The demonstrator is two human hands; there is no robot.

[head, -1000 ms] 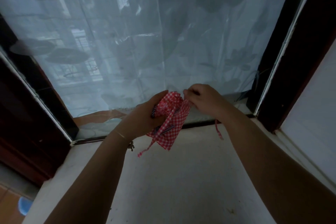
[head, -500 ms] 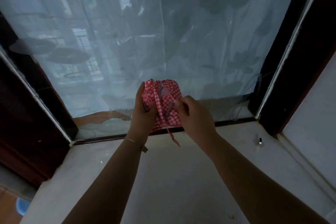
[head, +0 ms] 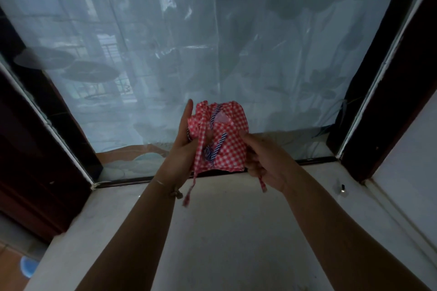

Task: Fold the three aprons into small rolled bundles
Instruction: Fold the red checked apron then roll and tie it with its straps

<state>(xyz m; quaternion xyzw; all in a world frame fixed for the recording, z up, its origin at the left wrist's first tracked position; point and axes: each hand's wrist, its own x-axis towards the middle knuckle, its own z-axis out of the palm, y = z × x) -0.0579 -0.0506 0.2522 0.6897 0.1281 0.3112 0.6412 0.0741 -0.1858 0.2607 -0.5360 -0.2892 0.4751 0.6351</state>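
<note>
— How's your grip?

— Your left hand (head: pixel 183 146) cups the apron (head: pixel 222 139) from the side: fingers straight up along its left edge, thumb pressing the cloth near the bottom. Your right hand (head: pixel 262 160) is curled on the lower right corner, and a tie (head: pixel 262 184) hangs below that fist.

— And the apron itself?

— In the air between your hands, above the ledge (head: pixel 212 231) and in front of the window (head: pixel 212 42). It's bunched into a squarish wad, with a second tie (head: pixel 190 190) dangling from the bottom left (the striped trim shows in the middle).

— How far along am I?

— I'd say this one is folded small but not yet a tidy roll: the ties are loose and the edges ragged. You likely need to tighten it and tuck or wrap the ties. I can't see the other two aprons, so I can't tell whether they're done.
</note>
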